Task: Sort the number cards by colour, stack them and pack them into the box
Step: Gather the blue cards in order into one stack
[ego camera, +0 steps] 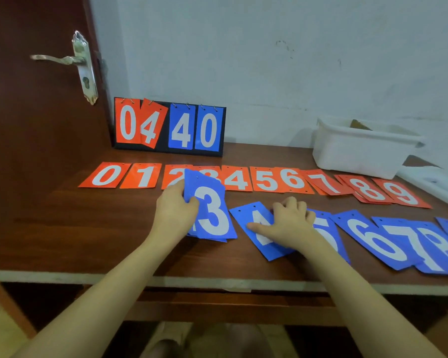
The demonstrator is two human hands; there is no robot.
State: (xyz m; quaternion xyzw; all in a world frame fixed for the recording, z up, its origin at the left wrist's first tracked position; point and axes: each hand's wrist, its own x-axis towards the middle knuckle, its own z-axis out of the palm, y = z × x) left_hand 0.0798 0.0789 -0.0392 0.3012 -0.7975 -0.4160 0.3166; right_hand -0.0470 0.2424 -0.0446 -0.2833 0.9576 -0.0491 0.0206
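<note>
Head view, and my left hand [175, 208] grips a small stack of blue cards [212, 213], the 3 on top, tilted up with its bottom edge on the wooden table [88, 228]; my thumb lies across the front and my fingers curl behind. My right hand [290, 220] presses flat on the blue 4 card [254, 228], fingers spread and relaxed, thumb pointing left along it, not curled round anything. Right of it the blue row runs on, overlapping: blue 5 [326, 233], mostly under my wrist, blue 6 [373, 239], blue 7 [409, 236], blue 8 [440, 249] at the frame edge. Behind lies the red row of cards [264, 180], 0 through 9, my blue stack hiding part of the 2 and 3. The white box [360, 151] sits at the table's far right, near the wall. At the back left stands a flip scoreboard [170, 126] showing 04 and 40.
</note>
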